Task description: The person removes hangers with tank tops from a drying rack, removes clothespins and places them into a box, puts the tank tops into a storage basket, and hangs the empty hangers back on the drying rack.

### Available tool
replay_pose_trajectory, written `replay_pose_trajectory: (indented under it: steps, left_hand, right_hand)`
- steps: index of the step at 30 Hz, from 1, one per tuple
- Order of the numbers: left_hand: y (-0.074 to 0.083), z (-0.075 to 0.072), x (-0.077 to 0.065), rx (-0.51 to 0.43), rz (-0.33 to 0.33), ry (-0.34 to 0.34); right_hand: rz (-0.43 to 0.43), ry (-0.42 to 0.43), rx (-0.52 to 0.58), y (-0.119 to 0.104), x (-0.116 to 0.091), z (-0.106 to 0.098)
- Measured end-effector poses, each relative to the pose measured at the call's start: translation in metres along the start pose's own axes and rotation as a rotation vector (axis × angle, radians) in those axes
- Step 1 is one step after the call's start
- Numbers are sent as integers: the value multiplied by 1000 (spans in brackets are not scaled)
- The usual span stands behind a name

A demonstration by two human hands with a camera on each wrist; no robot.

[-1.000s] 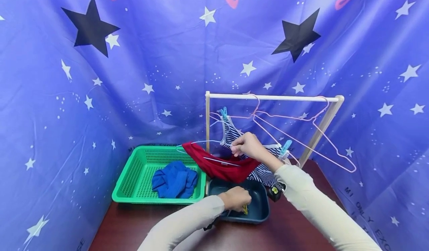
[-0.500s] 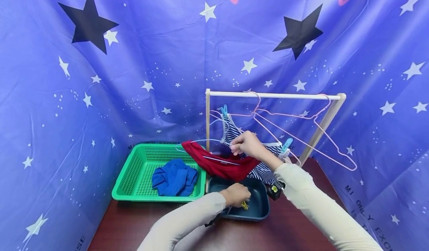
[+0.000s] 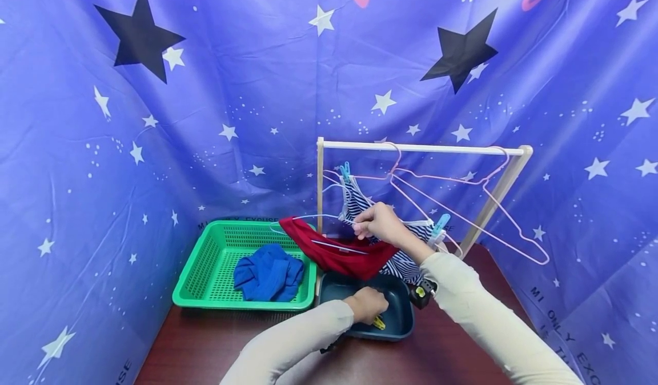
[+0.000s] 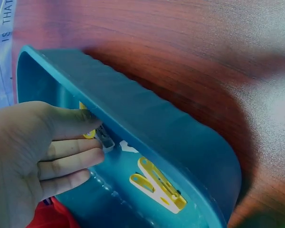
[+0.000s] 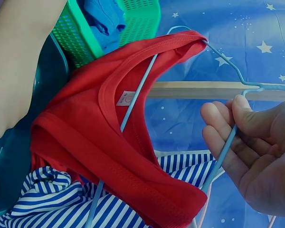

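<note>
My left hand is down inside the dark teal basin. In the left wrist view its thumb crosses a yellow clothespin, with a grey clip beside the fingertips; whether the clothespin is pinched is hidden. Another yellow clothespin lies on the basin floor. My right hand holds a light blue hanger near its hook, the thumb and fingers around the wire. From that hanger hangs a red garment, above the basin's far edge and in front of a striped garment.
A green basket with a crumpled blue cloth stands left of the basin. Behind is a wooden rack with pink hangers. Blue clothespins grip the striped garment. Starred drapes enclose the table.
My left hand shifts slightly right inside the basin, and more of the yellow clothespin beside it shows. My right hand, the hanger and the red garment stay in place.
</note>
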State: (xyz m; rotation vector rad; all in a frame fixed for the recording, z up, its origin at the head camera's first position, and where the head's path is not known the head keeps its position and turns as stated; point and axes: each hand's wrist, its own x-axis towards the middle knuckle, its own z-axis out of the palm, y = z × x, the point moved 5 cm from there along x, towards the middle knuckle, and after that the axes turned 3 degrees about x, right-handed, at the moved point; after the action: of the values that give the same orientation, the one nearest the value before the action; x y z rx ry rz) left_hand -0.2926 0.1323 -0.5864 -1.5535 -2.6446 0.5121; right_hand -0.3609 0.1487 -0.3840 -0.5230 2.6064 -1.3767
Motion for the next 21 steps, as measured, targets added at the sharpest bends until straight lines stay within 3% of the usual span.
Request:
replay_pose_trajectory:
  steps: [21]
  left_hand:
    - [-8,9,-2,16,-61,-73]
  right_hand:
    - [1,23,-38,-3,-4,3]
